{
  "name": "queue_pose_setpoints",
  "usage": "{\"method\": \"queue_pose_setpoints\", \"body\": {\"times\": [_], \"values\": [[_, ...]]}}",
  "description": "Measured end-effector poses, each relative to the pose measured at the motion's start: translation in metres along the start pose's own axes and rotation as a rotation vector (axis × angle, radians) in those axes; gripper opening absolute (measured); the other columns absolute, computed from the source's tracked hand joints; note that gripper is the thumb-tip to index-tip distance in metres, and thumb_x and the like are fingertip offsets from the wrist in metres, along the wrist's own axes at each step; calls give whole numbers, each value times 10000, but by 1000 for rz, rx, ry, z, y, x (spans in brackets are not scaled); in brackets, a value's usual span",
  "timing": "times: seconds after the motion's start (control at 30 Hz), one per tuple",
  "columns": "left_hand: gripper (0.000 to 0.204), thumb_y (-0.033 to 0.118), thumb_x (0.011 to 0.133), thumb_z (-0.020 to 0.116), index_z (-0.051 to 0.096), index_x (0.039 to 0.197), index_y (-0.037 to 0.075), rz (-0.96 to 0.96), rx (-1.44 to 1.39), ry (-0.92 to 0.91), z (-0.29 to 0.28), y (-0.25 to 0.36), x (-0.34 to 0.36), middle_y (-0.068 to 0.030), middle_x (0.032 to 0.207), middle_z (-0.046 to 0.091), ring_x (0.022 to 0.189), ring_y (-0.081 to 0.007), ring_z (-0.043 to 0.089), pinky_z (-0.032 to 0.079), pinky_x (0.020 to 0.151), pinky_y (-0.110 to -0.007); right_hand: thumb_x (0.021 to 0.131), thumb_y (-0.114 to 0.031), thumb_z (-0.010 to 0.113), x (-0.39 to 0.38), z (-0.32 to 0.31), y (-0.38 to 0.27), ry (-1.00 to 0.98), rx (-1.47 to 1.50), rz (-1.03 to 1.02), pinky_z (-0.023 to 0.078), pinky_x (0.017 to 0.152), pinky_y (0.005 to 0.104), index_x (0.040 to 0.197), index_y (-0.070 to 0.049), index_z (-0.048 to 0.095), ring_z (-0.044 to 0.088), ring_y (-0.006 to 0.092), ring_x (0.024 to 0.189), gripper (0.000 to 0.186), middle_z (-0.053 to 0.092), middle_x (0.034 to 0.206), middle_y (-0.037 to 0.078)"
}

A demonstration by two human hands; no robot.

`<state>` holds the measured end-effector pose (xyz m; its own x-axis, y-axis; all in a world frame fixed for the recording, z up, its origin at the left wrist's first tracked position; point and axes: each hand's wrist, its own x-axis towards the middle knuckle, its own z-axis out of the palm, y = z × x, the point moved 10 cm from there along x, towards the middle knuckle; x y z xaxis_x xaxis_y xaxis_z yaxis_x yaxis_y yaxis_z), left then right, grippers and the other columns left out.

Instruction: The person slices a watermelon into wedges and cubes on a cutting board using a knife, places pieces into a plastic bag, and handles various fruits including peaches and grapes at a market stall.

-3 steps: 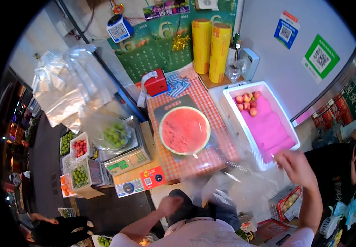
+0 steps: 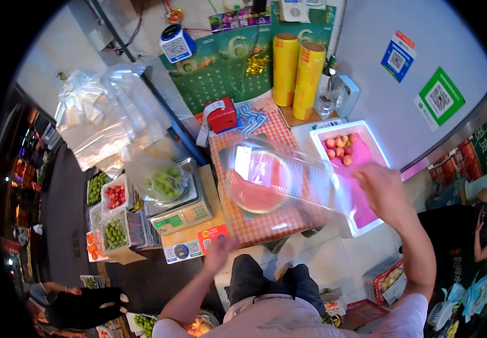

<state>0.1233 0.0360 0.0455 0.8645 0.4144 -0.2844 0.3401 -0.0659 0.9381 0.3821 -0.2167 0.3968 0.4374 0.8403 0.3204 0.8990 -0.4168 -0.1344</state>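
My right hand (image 2: 380,188) is closed on one end of a sheet of clear plastic film (image 2: 316,183), which stretches leftward with bright reflections. Below the film lies a cut watermelon half (image 2: 255,198), red face up, partly hidden by the glare. It rests on a dark grey cutting board (image 2: 219,156) over a red-checked cloth (image 2: 305,217). My left hand (image 2: 221,253) hangs near the table's front edge, beside the printed cards, apart from the film; motion smears its fingers.
A white foam box (image 2: 380,135) with peaches and a pink liner stands at the right. A scale (image 2: 184,217) carries bagged green fruit at the left. Two yellow rolls (image 2: 309,81) and a red printer (image 2: 221,115) stand behind. Fruit baskets (image 2: 114,194) are farther left.
My right hand has swung up and left, drawing the film across the watermelon. My left hand has risen slightly and moved left. The view has shifted a little.
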Motion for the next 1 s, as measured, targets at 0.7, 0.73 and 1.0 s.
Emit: {"method": "queue_pose_setpoints", "body": {"times": [0.7, 0.73, 1.0], "values": [[739, 475, 869, 619, 331, 1487, 191, -330, -804, -2, -172, 3, 312, -172, 1290, 539, 1125, -341, 598, 498, 947, -471, 821, -111, 655, 247, 218, -5, 243, 104, -236, 545, 764, 402, 1010, -58, 645, 605, 308, 1006, 197, 615, 1129, 140], [756, 482, 873, 617, 319, 1496, 176, -315, -782, 9, -174, -16, 316, -162, 1295, 536, 1134, -336, 588, 493, 956, -479, 808, -127, 683, 247, 206, 7, 289, 9, -206, 536, 818, 424, 1086, -74, 636, 598, 333, 1049, 287, 601, 1173, 151], [485, 414, 921, 602, 602, 1245, 52, -372, -308, 482, -191, -51, 300, -47, 1027, 627, 904, -161, 594, 483, 841, -309, 780, -300, 810, 264, 69, 257, 549, -150, 394, 469, 971, 496, 1170, -56, 603, 507, 480, 1206, 504, 460, 1380, 284]]}}
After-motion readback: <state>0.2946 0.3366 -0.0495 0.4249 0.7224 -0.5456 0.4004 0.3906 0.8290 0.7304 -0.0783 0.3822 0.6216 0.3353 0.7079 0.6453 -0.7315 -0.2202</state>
